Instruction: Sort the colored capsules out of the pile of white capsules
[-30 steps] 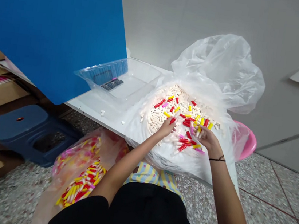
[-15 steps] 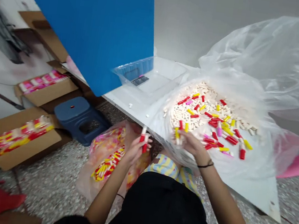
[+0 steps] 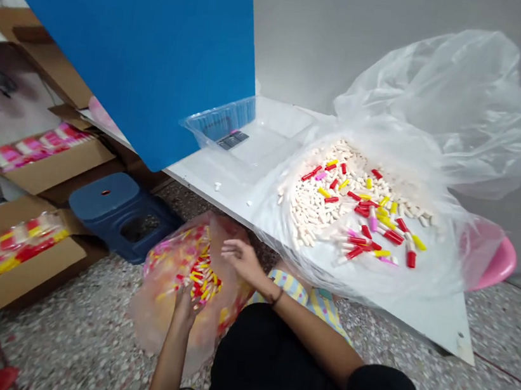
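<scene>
At the mouth of a translucent plastic bag (image 3: 151,328) on the floor, my left hand (image 3: 187,304) reaches over a heap of small capsule-like pieces (image 3: 204,277) in red, yellow and white. Its fingers are apart and I see nothing held in them. My right hand (image 3: 243,261) hovers at the bag's upper right side, fingers stretched out to the left, with no piece visible in it. On the low white table, a clear plastic bag (image 3: 269,202) lies spread open. White pieces (image 3: 311,208) are piled in it, with red, yellow and pink ones (image 3: 366,228) scattered over and beside them.
A clear plastic tray (image 3: 273,129) stands on the white table (image 3: 445,322), near a blue panel (image 3: 164,48). To the left are a blue stool (image 3: 107,194) and cardboard boxes (image 3: 29,273) of packed colourful pieces. A pink stool or basin edge (image 3: 504,262) shows at right.
My right hand has moved left from the table to the floor bag; the pieces it held are gone from it. My left hand has lowered into the bag's mouth and released its red-and-white pieces.
</scene>
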The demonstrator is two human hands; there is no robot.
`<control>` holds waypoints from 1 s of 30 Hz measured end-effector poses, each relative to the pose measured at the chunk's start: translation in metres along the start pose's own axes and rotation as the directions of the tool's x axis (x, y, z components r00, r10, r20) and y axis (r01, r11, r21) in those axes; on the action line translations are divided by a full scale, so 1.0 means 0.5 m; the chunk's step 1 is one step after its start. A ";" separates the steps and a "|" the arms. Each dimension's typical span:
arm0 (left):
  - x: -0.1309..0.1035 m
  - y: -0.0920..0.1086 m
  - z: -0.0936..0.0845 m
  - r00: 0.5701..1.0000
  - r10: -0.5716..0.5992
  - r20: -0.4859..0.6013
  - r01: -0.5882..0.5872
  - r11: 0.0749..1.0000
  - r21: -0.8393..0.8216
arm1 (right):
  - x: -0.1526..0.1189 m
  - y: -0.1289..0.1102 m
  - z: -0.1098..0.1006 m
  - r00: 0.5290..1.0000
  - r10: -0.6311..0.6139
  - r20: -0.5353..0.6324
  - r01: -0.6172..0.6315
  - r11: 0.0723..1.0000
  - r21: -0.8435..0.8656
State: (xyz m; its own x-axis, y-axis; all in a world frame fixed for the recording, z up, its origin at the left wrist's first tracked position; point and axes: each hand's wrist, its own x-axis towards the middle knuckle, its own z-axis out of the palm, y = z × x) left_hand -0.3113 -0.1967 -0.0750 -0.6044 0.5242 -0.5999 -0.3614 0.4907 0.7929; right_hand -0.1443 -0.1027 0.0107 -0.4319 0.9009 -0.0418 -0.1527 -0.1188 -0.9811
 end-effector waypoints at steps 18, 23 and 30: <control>-0.156 0.005 0.311 0.723 0.429 0.541 -0.516 0.857 0.010 | -0.144 -0.166 -0.442 0.971 -0.154 -0.183 -0.222 -0.294 -0.930; -0.166 -0.029 0.277 0.736 0.387 0.556 -0.490 0.871 0.041 | -0.147 -0.146 -0.459 0.982 -0.120 -0.143 -0.177 -0.348 -0.921; -0.122 -0.072 0.183 0.807 0.398 0.435 -0.490 0.864 0.119 | -0.147 -0.104 -0.519 0.975 -0.217 -0.057 -0.117 -0.277 -0.954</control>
State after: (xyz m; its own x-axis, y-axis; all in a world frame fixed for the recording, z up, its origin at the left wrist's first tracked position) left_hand -0.1966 -0.1826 -0.0769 -0.3227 0.9217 -0.2153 0.0682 0.2496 0.9660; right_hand 0.1260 -0.0545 0.0156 -0.3371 0.9275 0.1614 0.9407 0.3251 0.0970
